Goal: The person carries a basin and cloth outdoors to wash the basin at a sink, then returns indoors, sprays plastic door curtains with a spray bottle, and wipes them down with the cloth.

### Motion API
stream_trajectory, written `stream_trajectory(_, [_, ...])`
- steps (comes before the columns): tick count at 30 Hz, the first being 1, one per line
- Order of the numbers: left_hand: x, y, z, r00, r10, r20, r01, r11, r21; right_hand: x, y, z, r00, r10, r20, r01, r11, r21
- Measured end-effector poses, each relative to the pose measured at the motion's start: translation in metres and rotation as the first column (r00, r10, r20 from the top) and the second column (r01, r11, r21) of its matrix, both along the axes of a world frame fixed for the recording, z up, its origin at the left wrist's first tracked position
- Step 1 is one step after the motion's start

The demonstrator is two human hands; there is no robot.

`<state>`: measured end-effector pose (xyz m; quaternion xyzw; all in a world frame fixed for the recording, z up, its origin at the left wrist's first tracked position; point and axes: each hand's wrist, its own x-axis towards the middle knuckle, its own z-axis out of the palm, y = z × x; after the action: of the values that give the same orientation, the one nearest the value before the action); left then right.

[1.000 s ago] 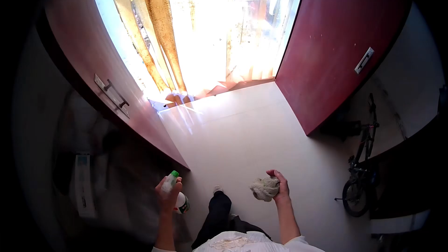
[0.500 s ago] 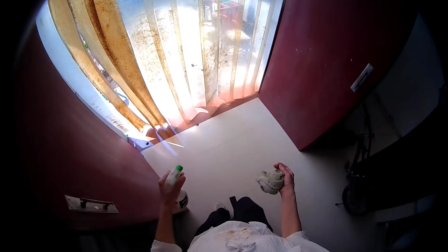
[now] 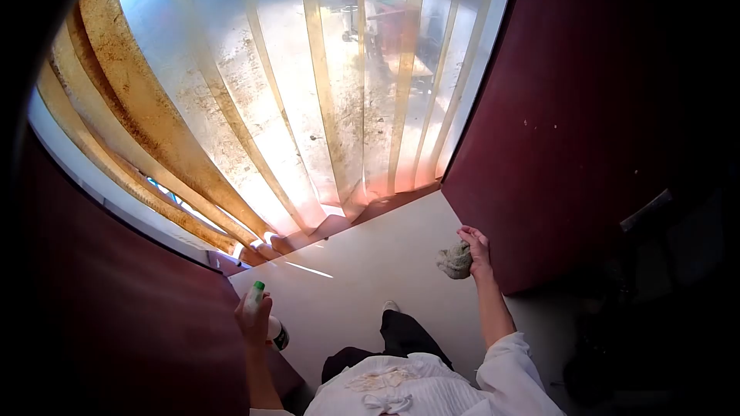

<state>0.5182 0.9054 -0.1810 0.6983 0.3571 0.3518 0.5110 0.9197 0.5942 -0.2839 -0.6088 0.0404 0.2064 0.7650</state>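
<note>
Head view, looking down. Far left: dark red door leaf (image 3: 116, 316), just outboard of the left hand (image 3: 253, 322). Left hand fingers wrapped tight around a white spray bottle (image 3: 262, 314); its green cap (image 3: 258, 286) stands clear above the fingers, bottle base showing below the palm. Ahead of both sets of fingers, well apart: stained translucent strip curtain (image 3: 308, 108) hanging across the doorway, lower ends at the threshold. Between the hands, below: pale floor (image 3: 362, 262) and one dark trouser leg with shoe (image 3: 391, 306). Right hand (image 3: 476, 250) raised, fingers curled shut on a crumpled greyish cloth (image 3: 455, 260); cloth bulges to the left of the fingers. Right-hand door leaf (image 3: 586, 123), dark red, just beside the knuckles; contact not discernible.
</note>
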Motion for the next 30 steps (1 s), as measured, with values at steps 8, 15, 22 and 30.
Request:
stream_trajectory(8, [0.059, 0.041, -0.023, 0.991, 0.103, -0.087, -0.096, 0.992, 0.080, 0.183, 0.160, -0.005, 0.968, 0.190, 0.162, -0.161, 0.971, -0.179])
stream_trajectory(15, [0.143, 0.082, -0.032, 0.972, 0.123, -0.200, -0.119, 0.992, 0.033, 0.299, 0.262, -0.007, 0.922, 0.244, 0.301, -0.143, 0.936, -0.321])
stream_trajectory(22, [0.244, 0.128, -0.028, 0.974, 0.076, -0.211, -0.092, 0.994, -0.065, 0.420, 0.344, -0.015, 0.786, 0.367, 0.498, -0.090, 0.864, -0.496])
stream_trajectory(30, [0.284, 0.136, -0.020, 0.960, 0.093, -0.263, -0.109, 0.993, -0.048, 0.459, 0.377, -0.054, 0.867, 0.307, 0.393, -0.150, 0.912, -0.382])
